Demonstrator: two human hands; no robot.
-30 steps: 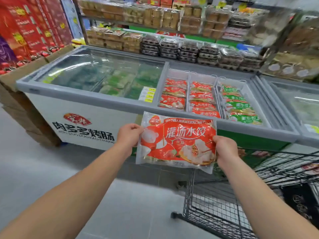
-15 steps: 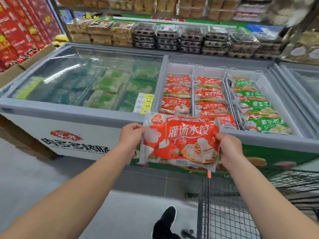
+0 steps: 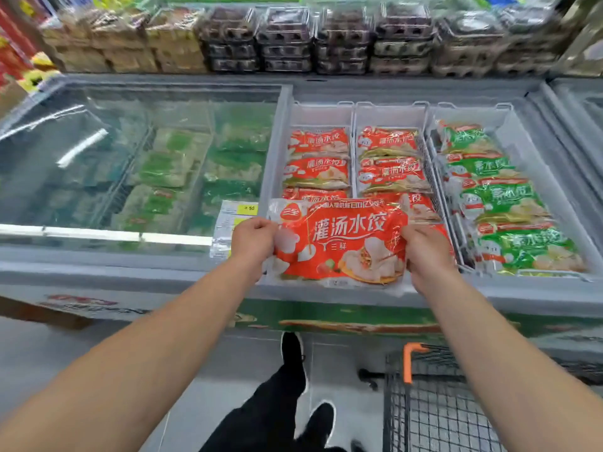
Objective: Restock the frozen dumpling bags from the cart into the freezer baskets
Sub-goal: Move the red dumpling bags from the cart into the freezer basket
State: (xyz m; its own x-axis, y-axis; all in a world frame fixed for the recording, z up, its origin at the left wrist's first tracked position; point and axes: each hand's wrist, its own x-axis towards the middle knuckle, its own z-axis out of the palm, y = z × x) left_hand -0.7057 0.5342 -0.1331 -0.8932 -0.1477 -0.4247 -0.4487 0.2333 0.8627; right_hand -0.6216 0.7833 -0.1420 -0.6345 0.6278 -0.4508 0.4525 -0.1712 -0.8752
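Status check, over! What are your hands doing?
Left hand and right hand gripping red dumpling bag. Held over left red basket. Nothing blocking.

A grey tiled floor (image 3: 81,347) lies below; shelves of boxed goods (image 3: 342,37) (stacked clear trays) stand beyond, and red cartons (image 3: 13,37) far left.

A supermarket: chest freezer (image 3: 137,265), price tag (image 3: 247,208), probably pastry trays (image 3: 284,40) shelved behind.

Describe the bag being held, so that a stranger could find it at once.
Find the chest freezer and its open baskets on the right. Over the near rim of the leftmost basket, a red dumpling bag is gripped by the left hand and right hand. Only this bag is held.
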